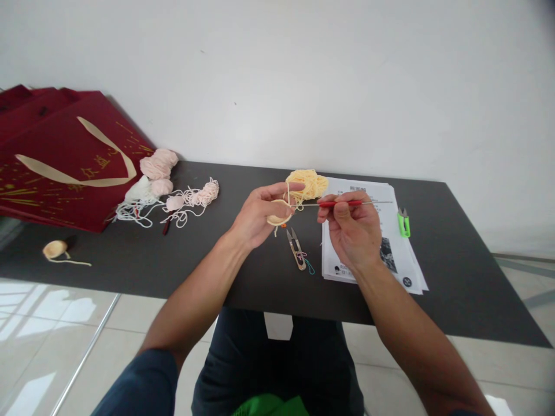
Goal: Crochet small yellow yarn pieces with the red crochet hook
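Between the fingers of my left hand (259,212) is a small cream crochet piece (280,214), pinched near its edge. A strand of yarn runs up over my raised left index finger. My right hand (353,228) grips a crochet hook (342,204) by its red handle. The hook's thin metal shaft points left and reaches the crochet piece; whether its tip is inside a stitch is too small to tell. Just behind my left fingertips lies a yellow yarn ball (309,184). Thread snips (296,249) rest on the table below the crochet piece.
Printed sheets (368,277) lie stacked under my right hand, with green-handled snips (404,222) beside them. Pale pink yarn (159,163) and loose strands sit at left, against red gift bags (65,150). A small crocheted cup (55,249) is on the dark table (468,289) at far left.
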A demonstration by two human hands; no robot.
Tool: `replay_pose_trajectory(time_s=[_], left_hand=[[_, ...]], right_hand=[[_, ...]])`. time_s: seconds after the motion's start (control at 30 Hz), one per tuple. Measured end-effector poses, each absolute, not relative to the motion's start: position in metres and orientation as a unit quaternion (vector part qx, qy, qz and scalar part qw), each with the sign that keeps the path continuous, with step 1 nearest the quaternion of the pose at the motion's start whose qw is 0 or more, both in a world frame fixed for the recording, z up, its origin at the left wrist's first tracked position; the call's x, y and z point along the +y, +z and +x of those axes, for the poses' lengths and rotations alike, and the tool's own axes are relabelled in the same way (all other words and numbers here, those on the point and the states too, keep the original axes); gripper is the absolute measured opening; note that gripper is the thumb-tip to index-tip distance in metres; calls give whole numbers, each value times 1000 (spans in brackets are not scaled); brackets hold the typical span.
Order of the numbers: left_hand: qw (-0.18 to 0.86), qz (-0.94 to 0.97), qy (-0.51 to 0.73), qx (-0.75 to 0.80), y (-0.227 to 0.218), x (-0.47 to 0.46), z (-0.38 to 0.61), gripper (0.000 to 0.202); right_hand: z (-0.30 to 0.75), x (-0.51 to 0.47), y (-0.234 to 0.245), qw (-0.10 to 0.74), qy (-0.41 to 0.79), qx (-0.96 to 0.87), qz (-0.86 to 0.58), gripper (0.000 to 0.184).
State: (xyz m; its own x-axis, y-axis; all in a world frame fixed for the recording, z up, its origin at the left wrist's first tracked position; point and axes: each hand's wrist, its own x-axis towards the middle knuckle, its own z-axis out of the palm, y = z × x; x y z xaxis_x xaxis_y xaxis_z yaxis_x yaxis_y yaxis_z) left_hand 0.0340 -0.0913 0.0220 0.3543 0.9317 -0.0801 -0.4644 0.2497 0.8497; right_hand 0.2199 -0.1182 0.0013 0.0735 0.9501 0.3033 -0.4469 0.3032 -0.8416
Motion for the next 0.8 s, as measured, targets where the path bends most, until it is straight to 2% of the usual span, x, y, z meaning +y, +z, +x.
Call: replay_pose_trajectory(time_s=[0.43, 0.63, 0.8], left_hand=[[831, 404, 300, 238, 20, -79, 19, 46], [833, 419, 274, 233, 21, -79, 20, 38], [824, 438, 271, 236, 20, -78, 18, 40]], right_hand=[[228, -120, 1, 646, 492, -515, -274, 24], [230, -120, 1, 631, 509, -516, -277, 27], [229, -120, 3, 629, 516, -513, -273, 27]])
